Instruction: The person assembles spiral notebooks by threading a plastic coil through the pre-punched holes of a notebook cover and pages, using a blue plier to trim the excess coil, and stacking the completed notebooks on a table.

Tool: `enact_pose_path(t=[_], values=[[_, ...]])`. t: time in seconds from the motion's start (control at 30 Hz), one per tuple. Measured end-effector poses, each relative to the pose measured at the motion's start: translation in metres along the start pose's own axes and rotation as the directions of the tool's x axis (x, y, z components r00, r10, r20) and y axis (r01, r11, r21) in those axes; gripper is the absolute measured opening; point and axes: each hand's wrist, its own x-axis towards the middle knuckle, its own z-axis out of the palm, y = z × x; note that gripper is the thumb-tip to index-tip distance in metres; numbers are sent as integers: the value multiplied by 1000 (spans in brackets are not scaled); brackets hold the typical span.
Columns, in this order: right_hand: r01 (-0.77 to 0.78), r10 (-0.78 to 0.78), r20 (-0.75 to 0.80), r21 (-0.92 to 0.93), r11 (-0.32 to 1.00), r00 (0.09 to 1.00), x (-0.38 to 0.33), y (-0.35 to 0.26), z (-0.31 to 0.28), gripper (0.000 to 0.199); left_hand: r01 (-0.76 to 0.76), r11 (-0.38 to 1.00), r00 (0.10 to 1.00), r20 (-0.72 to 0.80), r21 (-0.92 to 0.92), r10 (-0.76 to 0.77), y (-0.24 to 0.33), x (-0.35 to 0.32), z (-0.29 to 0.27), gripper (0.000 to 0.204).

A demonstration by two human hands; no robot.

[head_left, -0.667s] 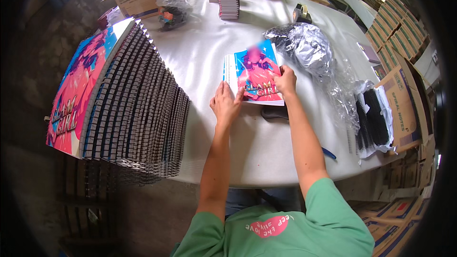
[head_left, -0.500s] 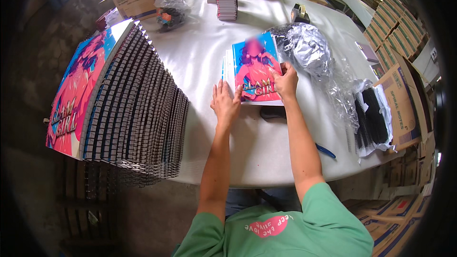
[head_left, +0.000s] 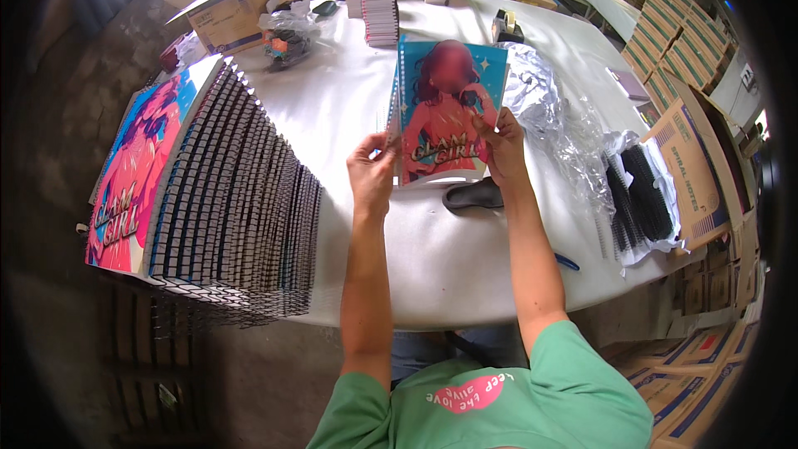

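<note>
Between my two hands I have the unbound notebook [head_left: 442,137], tilted up and seemingly clear of the counter [head_left: 449,270]. My left hand [head_left: 371,168] pinches its lower left edge; my right hand [head_left: 505,145] grips the right edge, thumb on the cover. Holes run down its nine-o'clock edge, and I make out no wire through them, so I judge its binding undone. The large notebook stack [head_left: 241,191] at nine o'clock already carries dark wire along the edges.

Black wire bindings [head_left: 644,191] lie at four o'clock, by an open carton [head_left: 686,170]. Crumpled clear plastic [head_left: 540,87] crowds my right at three o'clock, partly between me and them. A dark grey object [head_left: 472,194] sits just below at five o'clock, a blue tool [head_left: 567,261] farther out that way. A tape dispenser [head_left: 506,27] stands at one o'clock, a tall stack [head_left: 380,4] at eleven.
</note>
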Motion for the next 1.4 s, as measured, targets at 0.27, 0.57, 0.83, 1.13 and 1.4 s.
enact_pose_path(t=[0.27,0.57,0.83,1.13,1.4], values=[[-66,58,-141,-50,997,988,6,-2,-6,20,35,998,984,-176,53,-25,6,4,-5,26],[1,-390,-178,-909,417,904,18,22,-23,26,28,540,953,-185,841,239,-29,1,-11,35],[174,-339,-228,-534,828,913,10,16,-17,53,8,262,994,22,965,-110,-14,-24,17,84],[73,-43,-129,243,967,991,-137,-84,10,39,-119,870,992,-31,-478,119,42,-110,17,47],[-139,273,108,-654,744,956,-211,-77,-41,26,-272,924,930,318,270,181,11,-174,-34,58]])
